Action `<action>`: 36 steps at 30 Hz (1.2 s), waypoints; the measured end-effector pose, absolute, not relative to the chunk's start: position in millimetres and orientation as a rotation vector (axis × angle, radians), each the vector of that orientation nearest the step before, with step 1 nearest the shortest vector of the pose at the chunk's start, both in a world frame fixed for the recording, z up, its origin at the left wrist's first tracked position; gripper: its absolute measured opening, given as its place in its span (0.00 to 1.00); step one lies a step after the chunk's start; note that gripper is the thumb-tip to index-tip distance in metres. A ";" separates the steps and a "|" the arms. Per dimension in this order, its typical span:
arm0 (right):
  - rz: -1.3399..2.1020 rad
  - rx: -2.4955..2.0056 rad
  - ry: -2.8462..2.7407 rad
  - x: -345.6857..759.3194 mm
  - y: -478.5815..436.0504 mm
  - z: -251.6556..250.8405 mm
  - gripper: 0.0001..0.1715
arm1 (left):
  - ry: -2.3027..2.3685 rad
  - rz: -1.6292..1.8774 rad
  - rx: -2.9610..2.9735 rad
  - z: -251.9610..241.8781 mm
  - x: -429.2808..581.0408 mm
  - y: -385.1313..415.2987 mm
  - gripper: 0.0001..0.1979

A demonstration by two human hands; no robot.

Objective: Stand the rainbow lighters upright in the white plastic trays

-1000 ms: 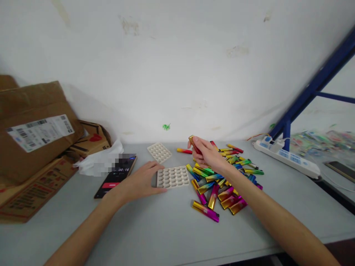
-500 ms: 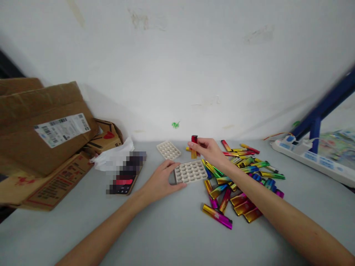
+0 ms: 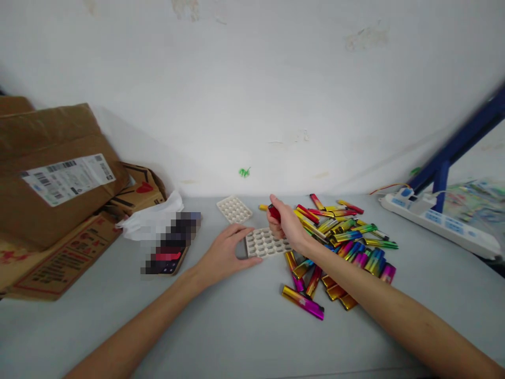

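Observation:
A red lighter (image 3: 273,211) is wrapped in the fingers of my right hand (image 3: 287,222), upright, with the thumb up by its black top. Its lower part is hidden by my fingers. Directly below that fist lies an off-white tray (image 3: 258,246) with rows of small pockets. My left hand (image 3: 224,250) grips the tray's left end between thumb and fingers. To the right, partly behind my right forearm, spreads a pile of shiny multicoloured lighters (image 3: 342,227). One gold and purple lighter (image 3: 303,301) lies nearest to me.
A second pocketed tray (image 3: 234,209) lies by the wall. At the left are a phone (image 3: 173,252) with a blurred screen, a white plastic bag (image 3: 152,216) and cardboard boxes (image 3: 59,173). A white power strip (image 3: 442,223) runs along the right, beside a blue frame (image 3: 465,137).
My right hand has turned and closed its fingers around the red lighter, coming down over the tray. Before, it pinched the lighter farther back. My left hand stays on the tray.

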State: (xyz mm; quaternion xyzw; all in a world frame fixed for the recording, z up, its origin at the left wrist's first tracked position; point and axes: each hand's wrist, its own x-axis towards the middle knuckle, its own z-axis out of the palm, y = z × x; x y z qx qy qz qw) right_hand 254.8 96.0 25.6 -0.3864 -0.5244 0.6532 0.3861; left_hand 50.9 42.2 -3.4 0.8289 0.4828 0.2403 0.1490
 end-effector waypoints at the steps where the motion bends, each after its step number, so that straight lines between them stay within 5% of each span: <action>1: 1.648 -1.006 -1.317 253.8 96.1 24.6 0.37 | 1.387 0.687 2.383 -3.1 50.7 42.1 0.34; 9: 1.622 -1.059 -1.276 250.3 93.5 23.7 0.28 | 1.431 0.659 2.393 -7.1 49.9 43.8 0.37; 19: 1.599 -0.835 -1.455 252.9 98.7 18.3 0.34 | 1.470 0.625 2.412 -2.3 36.6 49.4 0.37; 28: 1.022 -0.765 -2.010 251.5 92.7 20.6 0.17 | 1.414 0.678 2.353 -0.8 36.0 55.6 0.33; 36: 0.777 -0.817 -1.989 249.5 93.6 7.4 0.18 | 1.355 0.662 2.365 2.0 31.8 59.6 0.34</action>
